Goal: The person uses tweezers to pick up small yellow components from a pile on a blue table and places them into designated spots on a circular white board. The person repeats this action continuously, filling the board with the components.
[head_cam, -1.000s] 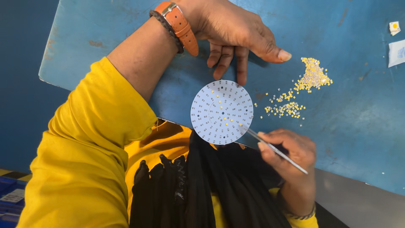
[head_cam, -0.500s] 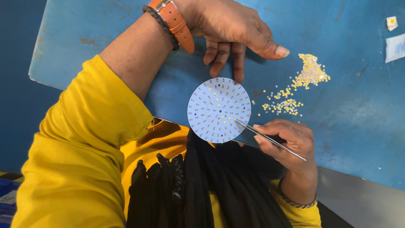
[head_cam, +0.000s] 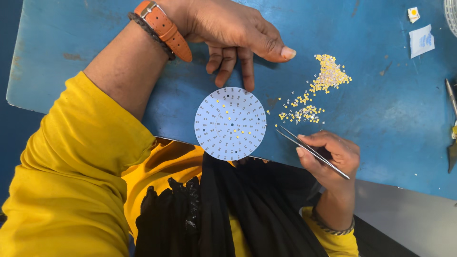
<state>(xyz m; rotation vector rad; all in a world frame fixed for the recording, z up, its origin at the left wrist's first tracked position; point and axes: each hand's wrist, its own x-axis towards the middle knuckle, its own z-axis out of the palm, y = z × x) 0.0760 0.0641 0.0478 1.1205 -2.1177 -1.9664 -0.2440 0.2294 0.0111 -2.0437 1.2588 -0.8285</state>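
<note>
Since a second ago your right hand (head_cam: pixel 328 154), pinching tweezers (head_cam: pixel 312 151), has drawn their tips off the round LED board (head_cam: pixel 230 123) toward the loose chips (head_cam: pixel 309 102) at centre right; your left hand (head_cam: pixel 233 31) rests half-curled above, holding nothing.

Desk (head_cam: pixel 381 119): blue, scuffed top
Round board (head_cam: pixel 230 123): white disc lying flat at the near edge
Tiny chips (head_cam: pixel 328 76): loose yellow-white heap, trailing to a smaller cluster (head_cam: pixel 302 114)
Far right corner: white packet (head_cam: pixel 422 40), small square chip (head_cam: pixel 413 14)
Right edge: slim metal tool (head_cam: pixel 451 95)
</note>
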